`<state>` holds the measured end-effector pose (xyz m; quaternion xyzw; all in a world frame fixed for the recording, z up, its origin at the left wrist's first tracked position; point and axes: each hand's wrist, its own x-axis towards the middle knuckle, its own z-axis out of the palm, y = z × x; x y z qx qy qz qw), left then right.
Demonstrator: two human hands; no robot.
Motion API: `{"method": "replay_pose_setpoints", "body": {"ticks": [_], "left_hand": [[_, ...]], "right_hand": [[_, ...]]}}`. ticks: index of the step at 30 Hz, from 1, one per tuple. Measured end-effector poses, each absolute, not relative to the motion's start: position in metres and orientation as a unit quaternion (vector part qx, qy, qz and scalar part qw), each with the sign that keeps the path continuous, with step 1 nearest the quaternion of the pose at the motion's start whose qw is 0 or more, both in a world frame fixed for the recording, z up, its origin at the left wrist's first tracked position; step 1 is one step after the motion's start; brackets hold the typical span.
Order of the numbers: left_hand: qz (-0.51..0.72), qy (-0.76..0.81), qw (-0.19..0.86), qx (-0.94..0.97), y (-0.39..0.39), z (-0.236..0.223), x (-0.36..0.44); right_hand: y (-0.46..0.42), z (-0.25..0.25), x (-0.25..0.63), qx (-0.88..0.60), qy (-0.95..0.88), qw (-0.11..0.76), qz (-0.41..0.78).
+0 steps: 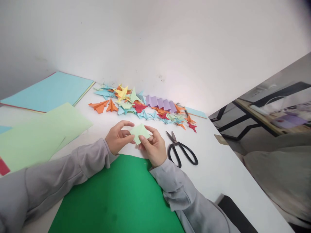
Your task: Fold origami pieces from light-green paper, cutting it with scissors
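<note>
A small square of light green paper (140, 132) is held up between both hands, turned so that a corner points upward. My left hand (120, 136) pinches its left side between thumb and fingers. On the right side, my right hand (154, 144) grips it, with the thumb lying on the paper's front. Whether the square is folded in layers I cannot tell. Below the hands a large green sheet (116, 197) covers the near part of the table. Black-handled scissors (181, 147) lie to the right of my right hand, blades slightly apart.
Many folded paper shapes in several colours, such as a yellow one (122, 93) and a purple pleated strip (160, 103), lie along the wall. Blue sheets (51, 92) and light green sheets (36, 137) are at left. A dark flat object (234, 215) lies near right.
</note>
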<state>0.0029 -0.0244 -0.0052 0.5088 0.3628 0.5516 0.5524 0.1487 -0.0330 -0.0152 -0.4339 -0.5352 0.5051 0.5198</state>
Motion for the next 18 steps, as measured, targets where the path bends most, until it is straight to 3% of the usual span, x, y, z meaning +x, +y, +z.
{"method": "replay_pose_setpoints", "body": {"ticks": [6, 12, 18], "left_hand": [[0.479, 0.375, 0.621, 0.494, -0.0202, -0.0054, 0.0031], [0.448, 0.364, 0.625, 0.526, -0.0209, -0.0074, 0.0011], [0.396, 0.374, 0.595, 0.592, -0.0177, -0.0122, -0.0034]], "right_hand": [[-0.0357, -0.0156, 0.149, -0.434, -0.582, 0.474, 0.498], [-0.0371, -0.0156, 0.1505, -0.436, -0.574, 0.455, 0.523], [-0.0378, -0.0148, 0.1522, -0.461, -0.6, 0.449, 0.475]]}}
